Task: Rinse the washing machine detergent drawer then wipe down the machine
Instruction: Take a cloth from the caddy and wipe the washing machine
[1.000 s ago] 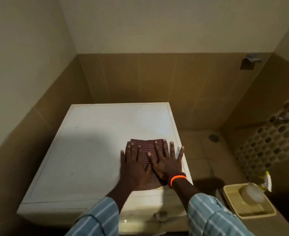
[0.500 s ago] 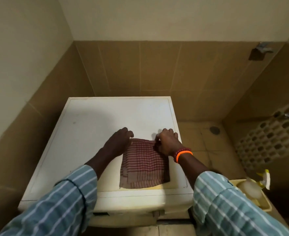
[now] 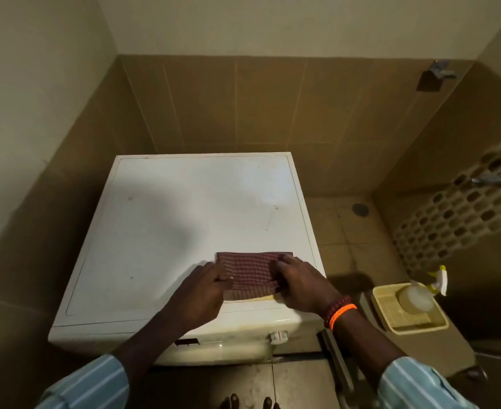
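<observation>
A white washing machine [image 3: 166, 219] stands in the tiled corner, seen from above. A red checked cloth [image 3: 249, 271], folded into a short strip, lies on its top near the front right. My left hand [image 3: 202, 290] pinches the cloth's left edge. My right hand [image 3: 299, 283], with orange and dark bead bracelets at the wrist, grips the cloth's right edge. A knob [image 3: 278, 337] and a dark slot [image 3: 186, 342] show on the machine's front panel. I cannot tell where the detergent drawer is.
A yellow tray [image 3: 390, 317] holding a pale spray bottle [image 3: 418, 295] sits on a ledge to the right. Beyond it are a floor drain [image 3: 360, 209], a wall tap [image 3: 497, 181] and a perforated tile screen [image 3: 461, 219]. Tiled walls close in left and behind.
The cloth went from flat under both palms to folded over toward me into a narrower strip. Both hands drew back from its far edge to its sides.
</observation>
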